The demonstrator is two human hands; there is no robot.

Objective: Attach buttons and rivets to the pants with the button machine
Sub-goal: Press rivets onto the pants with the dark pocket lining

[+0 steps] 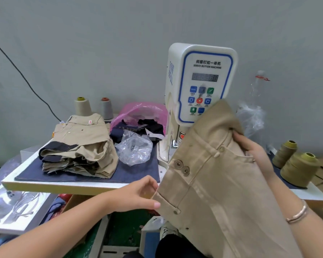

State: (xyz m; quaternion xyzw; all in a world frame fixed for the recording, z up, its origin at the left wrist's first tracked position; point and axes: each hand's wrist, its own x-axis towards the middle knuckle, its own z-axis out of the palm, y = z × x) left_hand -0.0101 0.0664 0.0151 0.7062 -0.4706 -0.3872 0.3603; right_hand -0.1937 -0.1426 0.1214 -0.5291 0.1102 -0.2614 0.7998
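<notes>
I hold a pair of tan pants point(216, 183) up in front of the white servo button machine point(199, 84), hiding its lower part. My left hand point(138, 194) pinches the pants' left edge near a small rivet. Up at the waistband and pocket opening, my right hand point(254, 151) grips the cloth. Two metal buttons point(182, 167) sit side by side on the pants' front, and a smaller rivet shows by the pocket corner.
A stack of folded tan pants point(78, 146) lies on the blue mat point(138, 172) at the left. A clear bag point(134, 148) and a pink bag of dark scraps point(140, 120) sit beside it. Thread cones point(296, 166) stand at the right, two more at the back left.
</notes>
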